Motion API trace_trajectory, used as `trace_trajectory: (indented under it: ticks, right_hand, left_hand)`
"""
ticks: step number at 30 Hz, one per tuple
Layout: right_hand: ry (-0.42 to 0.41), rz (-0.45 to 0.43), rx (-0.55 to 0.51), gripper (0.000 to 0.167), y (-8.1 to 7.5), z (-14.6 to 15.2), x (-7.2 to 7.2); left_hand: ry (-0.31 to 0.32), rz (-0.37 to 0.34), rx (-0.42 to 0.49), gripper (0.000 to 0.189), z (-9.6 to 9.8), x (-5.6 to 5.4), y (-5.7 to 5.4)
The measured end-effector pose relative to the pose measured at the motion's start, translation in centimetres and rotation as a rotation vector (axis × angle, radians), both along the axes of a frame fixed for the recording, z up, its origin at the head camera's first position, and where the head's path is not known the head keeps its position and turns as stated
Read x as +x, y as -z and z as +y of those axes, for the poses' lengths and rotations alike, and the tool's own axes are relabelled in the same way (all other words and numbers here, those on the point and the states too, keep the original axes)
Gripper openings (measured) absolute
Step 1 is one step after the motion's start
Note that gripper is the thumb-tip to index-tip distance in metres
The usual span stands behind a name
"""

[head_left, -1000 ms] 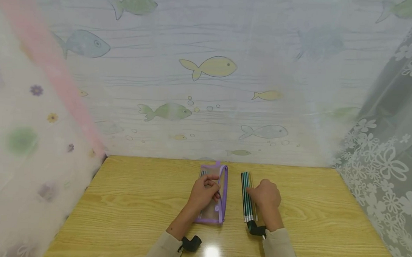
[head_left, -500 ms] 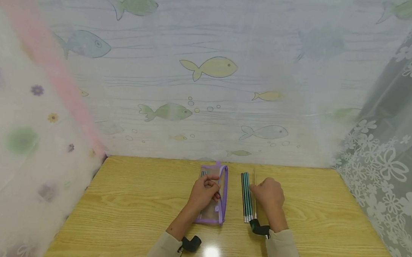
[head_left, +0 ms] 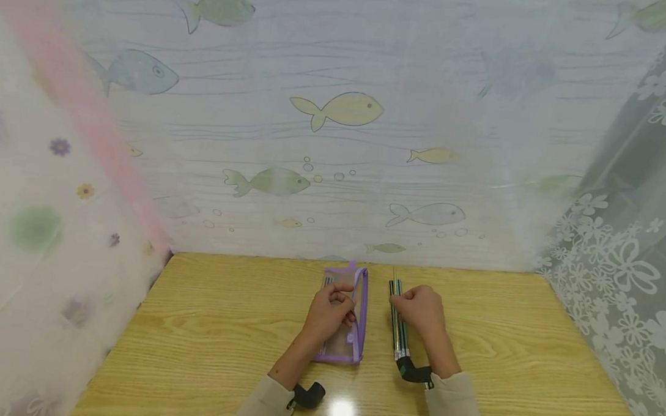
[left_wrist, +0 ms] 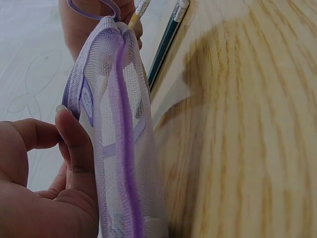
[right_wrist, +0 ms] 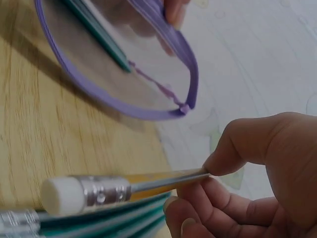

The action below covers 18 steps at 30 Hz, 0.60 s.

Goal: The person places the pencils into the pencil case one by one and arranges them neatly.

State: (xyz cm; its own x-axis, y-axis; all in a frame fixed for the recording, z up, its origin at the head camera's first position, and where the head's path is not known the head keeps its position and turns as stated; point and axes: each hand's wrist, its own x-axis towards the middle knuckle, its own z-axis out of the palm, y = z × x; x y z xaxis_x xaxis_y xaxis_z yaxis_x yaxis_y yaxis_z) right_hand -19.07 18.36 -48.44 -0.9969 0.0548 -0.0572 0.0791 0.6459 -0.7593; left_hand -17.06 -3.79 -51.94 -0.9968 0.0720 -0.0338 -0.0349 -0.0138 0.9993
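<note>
My left hand pinches the upper edge of a see-through mesh pencil case with purple zip trim. The case's mouth stands open, facing right; a green pencil shows inside it in the right wrist view. Between thumb and fingertips, my right hand holds a yellow pencil with a white eraser and silver ferrule, eraser end toward the body. Just below it in that view lie several dark green pencils, side by side on the table, right of the case.
The wood-grain table meets a fish-print curtain at its back edge. Flowered sheets hang at the left and right. A black wrist-camera mount on the right wrist overlaps the pencils' eraser ends in the head view.
My right hand first drew the yellow pencil rightward off the row, then brought it back left over the green pencils toward the case. The left hand and case stayed still.
</note>
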Motion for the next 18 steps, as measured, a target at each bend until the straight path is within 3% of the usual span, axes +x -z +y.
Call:
trace_trajectory:
  ticks: [18]
  right_hand:
    - [-0.028,-0.029,-0.034,0.019,-0.1,-1.8,0.2]
  left_hand:
    - [0.002,0.008,0.006,0.038,-0.1,-0.1,0.0]
